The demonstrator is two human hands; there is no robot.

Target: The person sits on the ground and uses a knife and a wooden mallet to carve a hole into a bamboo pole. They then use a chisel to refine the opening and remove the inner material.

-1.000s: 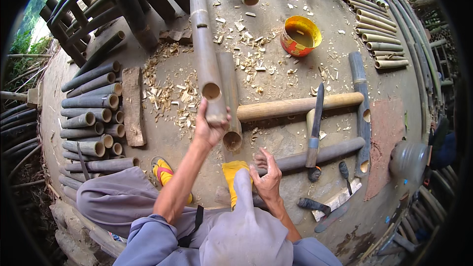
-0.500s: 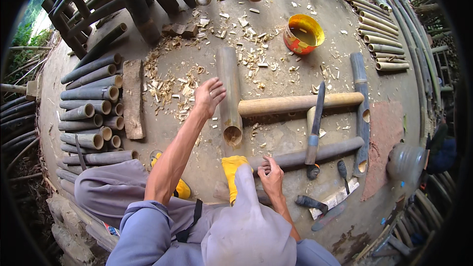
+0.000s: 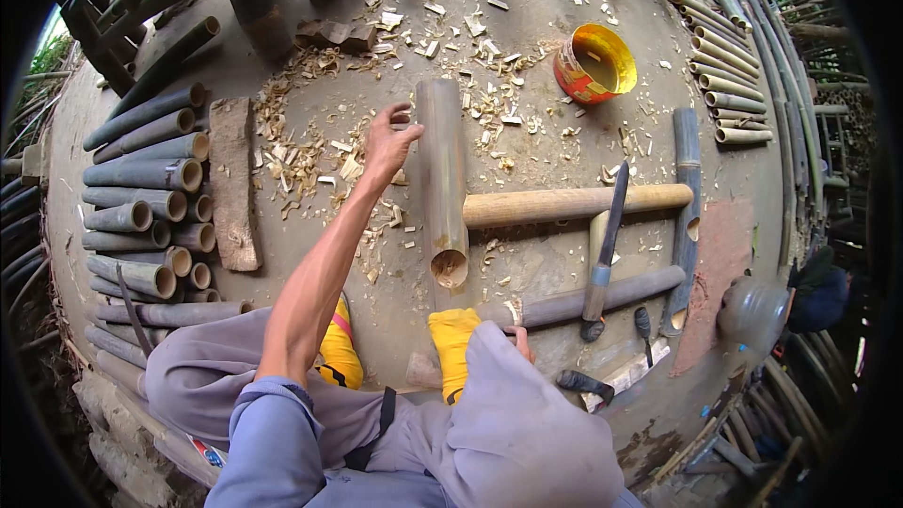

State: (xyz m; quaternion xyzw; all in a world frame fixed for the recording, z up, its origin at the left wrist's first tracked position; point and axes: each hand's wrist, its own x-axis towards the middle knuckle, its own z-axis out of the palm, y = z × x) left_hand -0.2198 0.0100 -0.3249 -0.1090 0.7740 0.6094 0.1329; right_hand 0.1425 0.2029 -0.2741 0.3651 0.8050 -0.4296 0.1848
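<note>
My left hand (image 3: 390, 143) is beside the far left side of a thick bamboo tube (image 3: 440, 169), its fingers bent but apart and nothing in them. Whether the fingertips touch the tube, I cannot tell. My right hand (image 3: 521, 342) is mostly hidden behind my raised knee; only some fingers show, by the near end of a dark bamboo rail (image 3: 602, 295). A paler bamboo rail (image 3: 574, 205) runs from the thick tube to a dark bamboo post (image 3: 689, 179). Across both rails lies a long knife (image 3: 609, 235). My yellow boot (image 3: 452, 343) stands below the tube's open near end.
Stacked bamboo pieces (image 3: 141, 216) and a wooden plank (image 3: 233, 183) lie left. Shavings (image 3: 301, 150) litter the ground. A red-yellow bucket (image 3: 594, 66) holds liquid. Black-handled tools (image 3: 585, 386) rest by a pale block (image 3: 632, 374) near right. More bamboo lengths (image 3: 734, 85) lie far right.
My left hand has moved farther along the thick tube, its fingers bending. My right hand has drawn down behind the knee, which has swung right. The whole view has shifted slightly.
</note>
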